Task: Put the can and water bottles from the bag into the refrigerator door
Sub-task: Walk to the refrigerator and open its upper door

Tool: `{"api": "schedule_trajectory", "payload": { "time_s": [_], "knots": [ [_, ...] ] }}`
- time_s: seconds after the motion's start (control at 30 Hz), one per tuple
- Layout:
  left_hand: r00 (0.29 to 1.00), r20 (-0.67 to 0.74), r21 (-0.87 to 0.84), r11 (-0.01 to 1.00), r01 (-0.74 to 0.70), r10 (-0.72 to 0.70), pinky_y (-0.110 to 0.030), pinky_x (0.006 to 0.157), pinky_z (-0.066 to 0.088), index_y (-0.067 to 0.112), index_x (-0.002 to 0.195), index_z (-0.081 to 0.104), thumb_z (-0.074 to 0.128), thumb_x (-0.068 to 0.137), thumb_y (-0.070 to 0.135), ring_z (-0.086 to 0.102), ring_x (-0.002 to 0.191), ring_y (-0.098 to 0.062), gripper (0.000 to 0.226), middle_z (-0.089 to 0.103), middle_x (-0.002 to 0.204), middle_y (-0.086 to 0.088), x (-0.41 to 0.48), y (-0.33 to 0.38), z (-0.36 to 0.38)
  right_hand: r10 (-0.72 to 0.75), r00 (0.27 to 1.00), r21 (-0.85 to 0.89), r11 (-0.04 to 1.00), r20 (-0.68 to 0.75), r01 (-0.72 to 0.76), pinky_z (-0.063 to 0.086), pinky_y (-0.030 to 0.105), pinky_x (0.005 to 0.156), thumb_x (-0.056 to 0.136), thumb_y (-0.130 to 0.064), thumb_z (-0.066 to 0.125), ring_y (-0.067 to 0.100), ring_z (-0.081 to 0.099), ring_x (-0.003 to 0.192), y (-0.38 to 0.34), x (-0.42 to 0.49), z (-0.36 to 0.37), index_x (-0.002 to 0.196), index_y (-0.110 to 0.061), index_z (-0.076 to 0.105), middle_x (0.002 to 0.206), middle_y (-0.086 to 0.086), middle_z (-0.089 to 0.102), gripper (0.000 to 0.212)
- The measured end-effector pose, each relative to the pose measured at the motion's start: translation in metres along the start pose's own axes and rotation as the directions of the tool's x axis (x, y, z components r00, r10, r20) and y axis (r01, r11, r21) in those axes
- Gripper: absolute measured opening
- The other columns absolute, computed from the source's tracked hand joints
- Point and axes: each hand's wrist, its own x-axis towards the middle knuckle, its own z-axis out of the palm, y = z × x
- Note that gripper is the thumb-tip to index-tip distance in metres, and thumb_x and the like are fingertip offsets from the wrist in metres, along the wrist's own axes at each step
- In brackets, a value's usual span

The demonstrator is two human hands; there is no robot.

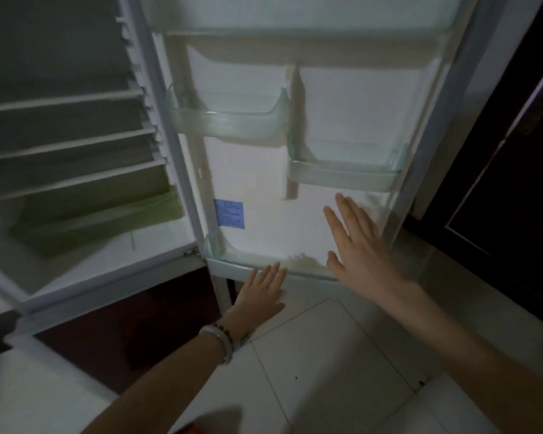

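The refrigerator door stands wide open in front of me, its white inner face lit. It carries a small clear bin on the left, another on the right and a long bottom shelf; all look empty. My left hand, with bracelets at the wrist, is stretched out flat just below the bottom shelf's front edge. My right hand is spread flat in front of the door's lower right part. Both hands hold nothing. No can, bottle or bag shows, apart from an orange sliver at the bottom edge.
The fridge interior with several bare shelves and a greenish drawer lies to the left. White floor tiles spread below. A dark wooden cabinet stands to the right of the door.
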Motion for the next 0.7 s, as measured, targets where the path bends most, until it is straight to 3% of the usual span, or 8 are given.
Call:
{"api": "schedule_trajectory", "payload": {
  "time_s": [0.17, 0.3, 0.4, 0.53, 0.7],
  "knots": [
    [0.973, -0.135, -0.095, 0.98, 0.177, -0.189, -0.045, 0.094, 0.045, 0.003, 0.129, 0.052, 0.076, 0.064, 0.048, 0.056, 0.117, -0.026, 0.083, 0.055, 0.131, -0.013, -0.054, -0.017, -0.004, -0.206, 0.969, 0.121, 0.974, 0.134, 0.19, 0.029, 0.053, 0.105, 0.063, -0.017, 0.074, 0.036, 0.026, 0.132, -0.062, -0.005, 0.057, 0.134, 0.001, 0.041, 0.143, 0.026, 0.036, 0.081],
    [0.909, -0.06, -0.151, 0.904, 0.4, -0.413, -0.045, 0.104, 0.034, 0.004, 0.137, 0.041, 0.041, 0.079, 0.056, 0.046, 0.127, -0.025, 0.077, 0.046, 0.14, -0.012, -0.134, -0.039, 0.004, -0.388, 0.893, 0.225, 0.913, 0.229, 0.339, 0.038, 0.056, 0.099, 0.057, -0.02, 0.079, 0.041, 0.045, 0.124, -0.122, 0.001, 0.095, 0.128, 0.004, 0.048, 0.136, 0.029, 0.045, 0.081],
    [0.81, 0.016, -0.175, 0.796, 0.579, -0.586, -0.047, 0.106, 0.03, 0.004, 0.139, 0.038, 0.038, 0.078, 0.058, 0.042, 0.13, -0.028, 0.081, 0.042, 0.143, -0.013, -0.209, -0.053, 0.016, -0.521, 0.812, 0.345, 0.837, 0.263, 0.425, 0.04, 0.055, 0.098, 0.057, -0.02, 0.081, 0.041, 0.048, 0.122, -0.177, 0.005, 0.118, 0.128, 0.002, 0.05, 0.134, 0.027, 0.048, 0.081],
    [0.618, 0.15, -0.151, 0.6, 0.786, -0.772, -0.047, 0.109, 0.023, 0.005, 0.144, 0.025, 0.035, 0.082, 0.059, 0.032, 0.136, -0.031, 0.083, 0.028, 0.15, -0.014, -0.311, -0.064, 0.037, -0.678, 0.696, 0.498, 0.7, 0.237, 0.512, 0.036, 0.055, 0.1, 0.062, -0.015, 0.081, 0.041, 0.047, 0.123, -0.25, 0.0, 0.147, 0.126, 0.001, 0.053, 0.133, 0.027, 0.049, 0.072],
    [0.406, 0.267, -0.125, 0.387, 0.914, -0.874, -0.039, 0.115, 0.006, 0.009, 0.148, 0.005, 0.047, 0.09, 0.051, 0.008, 0.143, -0.026, 0.083, 0.005, 0.156, -0.011, -0.405, -0.061, 0.067, -0.776, 0.56, 0.585, 0.607, 0.291, 0.538, 0.036, 0.049, 0.101, 0.064, -0.014, 0.078, 0.039, 0.048, 0.122, -0.323, -0.016, 0.186, 0.126, -0.001, 0.054, 0.133, 0.025, 0.05, 0.067]
  ]
}}
